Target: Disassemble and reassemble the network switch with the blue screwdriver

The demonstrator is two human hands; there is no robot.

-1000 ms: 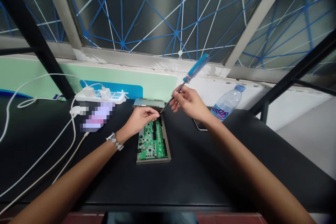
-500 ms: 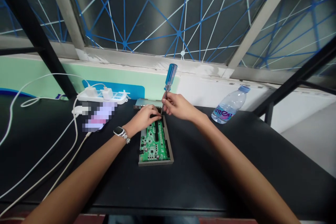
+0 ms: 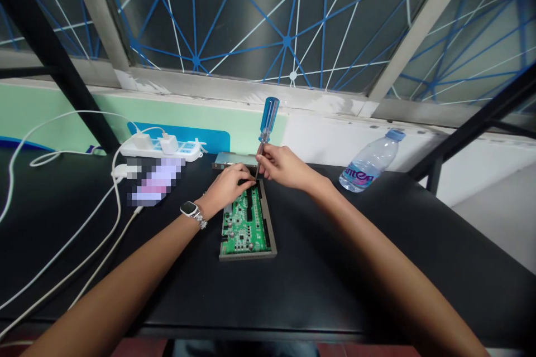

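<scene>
A screwdriver (image 3: 270, 114) with a clear blue handle stands nearly upright, leaning slightly right. My right hand (image 3: 281, 165) is closed on its metal shaft below the handle. The tip points down at the far end of a green circuit board (image 3: 243, 228), which sits in a shallow metal case (image 3: 268, 217). My left hand (image 3: 229, 185) rests over the board's far left part, thumb and fingers pinched together by the screwdriver tip. Anything between those fingertips is hidden. Behind the hands lies a flat metal cover (image 3: 228, 160).
A phone (image 3: 157, 184) and a white power strip (image 3: 180, 148) with plugged-in chargers lie to the left, white cables (image 3: 113, 201) trailing toward me. A water bottle (image 3: 368, 164) leans against the wall at right. Black frame bars (image 3: 452, 150) slope at both sides of the black table (image 3: 318, 284).
The view has shifted slightly, so the whole scene sits a little higher. Both hands and the screwdriver keep nearly the same places over the board.
</scene>
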